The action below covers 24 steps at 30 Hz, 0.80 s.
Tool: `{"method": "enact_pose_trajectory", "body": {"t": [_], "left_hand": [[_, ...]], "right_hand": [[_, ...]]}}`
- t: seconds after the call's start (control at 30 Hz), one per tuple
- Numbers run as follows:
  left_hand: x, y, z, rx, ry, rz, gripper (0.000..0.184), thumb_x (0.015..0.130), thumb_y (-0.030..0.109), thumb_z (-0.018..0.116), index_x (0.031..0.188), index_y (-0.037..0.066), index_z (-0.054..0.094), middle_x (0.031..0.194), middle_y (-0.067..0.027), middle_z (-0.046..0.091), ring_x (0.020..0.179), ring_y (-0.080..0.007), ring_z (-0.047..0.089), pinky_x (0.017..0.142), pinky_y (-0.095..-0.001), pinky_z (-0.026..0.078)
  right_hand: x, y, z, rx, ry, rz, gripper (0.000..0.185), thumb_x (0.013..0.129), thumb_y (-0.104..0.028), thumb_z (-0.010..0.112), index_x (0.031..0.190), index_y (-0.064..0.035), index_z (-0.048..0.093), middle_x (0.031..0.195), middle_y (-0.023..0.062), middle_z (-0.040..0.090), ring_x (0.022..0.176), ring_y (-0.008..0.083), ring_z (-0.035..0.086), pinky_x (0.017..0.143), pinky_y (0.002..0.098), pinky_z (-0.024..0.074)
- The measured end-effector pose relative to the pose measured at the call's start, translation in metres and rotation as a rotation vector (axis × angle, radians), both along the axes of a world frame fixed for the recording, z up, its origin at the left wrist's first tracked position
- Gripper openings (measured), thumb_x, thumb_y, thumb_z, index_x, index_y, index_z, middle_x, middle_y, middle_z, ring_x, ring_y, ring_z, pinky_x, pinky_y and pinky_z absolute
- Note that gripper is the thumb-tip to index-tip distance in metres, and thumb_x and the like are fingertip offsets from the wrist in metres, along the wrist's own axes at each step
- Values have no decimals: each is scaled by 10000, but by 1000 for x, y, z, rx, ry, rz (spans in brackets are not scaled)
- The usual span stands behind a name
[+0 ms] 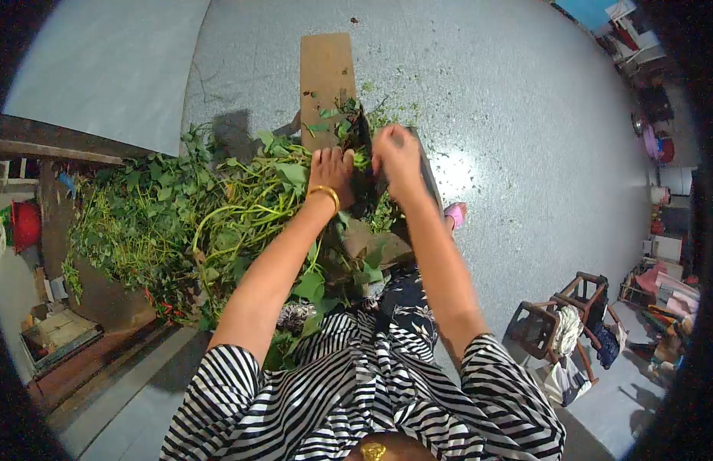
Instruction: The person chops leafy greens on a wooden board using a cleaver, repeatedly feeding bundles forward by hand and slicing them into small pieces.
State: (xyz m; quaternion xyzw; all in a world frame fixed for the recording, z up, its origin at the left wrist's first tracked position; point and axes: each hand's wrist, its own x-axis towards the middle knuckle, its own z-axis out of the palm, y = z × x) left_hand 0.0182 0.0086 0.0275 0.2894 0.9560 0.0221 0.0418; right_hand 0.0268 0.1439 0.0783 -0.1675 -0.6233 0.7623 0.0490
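My left hand [332, 170], with a gold bangle at the wrist, presses down on a bunch of green leafy stems [252, 219] at the wooden board [325, 61]. Just right of it my right hand [397, 154] is curled around the handle end of a dark blade [364, 127], which stands upright at the board's right edge. The handle itself is hidden in the fingers. Cut leaf pieces [341, 115] lie on the board, and chopped greens [383, 215] lie below the blade, between my forearms.
A large heap of leafy vines [133, 223] spreads to the left. Small green bits are scattered over the grey floor [525, 154]. At the lower right stands a wooden stool [564, 315] with cloths on it. A red container [26, 226] is at the far left.
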Motion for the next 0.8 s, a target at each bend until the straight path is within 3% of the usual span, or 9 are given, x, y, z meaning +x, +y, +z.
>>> {"method": "enact_pose_trajectory", "body": {"t": [0.1, 0.13, 0.2, 0.3, 0.33, 0.43, 0.5, 0.6, 0.8], "left_hand": [[20, 5, 18, -124, -91, 13, 745, 630, 288, 666, 1264, 58, 350, 1164, -138, 425, 1158, -282, 359, 1013, -418, 226], [17, 7, 12, -125, -93, 7, 745, 630, 288, 666, 1264, 58, 350, 1164, -138, 425, 1158, -282, 359, 1013, -418, 226], [10, 8, -1, -175, -155, -9, 982, 523, 417, 750, 1312, 52, 295, 1247, -142, 393, 1186, -309, 347, 1029, -455, 225], [-14, 15, 6, -181, -244, 30, 1020, 511, 461, 750, 1317, 44, 286, 1254, -142, 387, 1195, -311, 340, 1034, -466, 213], [-20, 18, 15, -169, -225, 34, 808, 604, 388, 708, 1244, 44, 355, 1212, -136, 409, 1182, -286, 348, 996, -424, 249], [-21, 17, 11, -167, -208, 20, 825, 591, 397, 712, 1246, 45, 355, 1225, -136, 405, 1186, -284, 347, 997, -419, 249], [-17, 14, 0, -86, -131, 14, 729, 608, 353, 702, 1191, 47, 389, 1172, -137, 431, 1148, -277, 376, 973, -410, 270], [-20, 15, -4, -18, -83, -17, 286, 765, 239, 521, 986, 66, 468, 994, -112, 490, 1004, -285, 454, 869, -419, 343], [11, 14, 4, -97, -1, -3, 665, 682, 276, 637, 1241, 43, 362, 1125, -125, 436, 1101, -268, 398, 957, -405, 274]], "right_hand": [[-71, 33, 38, 108, -68, 174, 170, 805, -161, 549, 686, -56, 485, 561, 48, 500, 404, 140, 419, 402, 273, 348], [-96, 36, 38, -15, -131, 117, 167, 795, -154, 570, 684, -50, 500, 562, 49, 507, 413, 147, 438, 405, 285, 359], [-131, 41, 44, -100, -214, 86, 145, 788, -144, 585, 701, -50, 518, 567, 49, 514, 431, 152, 461, 408, 289, 364], [-149, 40, 43, -190, -229, 60, 147, 790, -164, 596, 716, -55, 531, 567, 47, 514, 443, 155, 470, 412, 286, 366], [-138, 39, 44, -123, -177, 81, 155, 785, -188, 605, 741, -60, 528, 566, 46, 516, 447, 141, 466, 417, 279, 367], [-70, 25, 56, 153, -25, 3, 167, 777, -191, 605, 762, -56, 507, 560, 39, 502, 454, 118, 464, 416, 264, 363], [-21, 7, 35, 32, 17, -104, 137, 755, -124, 598, 765, -27, 501, 558, 20, 490, 436, 102, 456, 398, 242, 347], [8, -7, 8, 44, 99, -75, 147, 765, -129, 593, 790, -35, 483, 550, 9, 482, 423, 86, 450, 381, 231, 342], [-52, 17, 48, 50, -110, 38, 127, 812, -142, 539, 756, -40, 488, 551, 36, 480, 418, 128, 449, 407, 276, 366]]}}
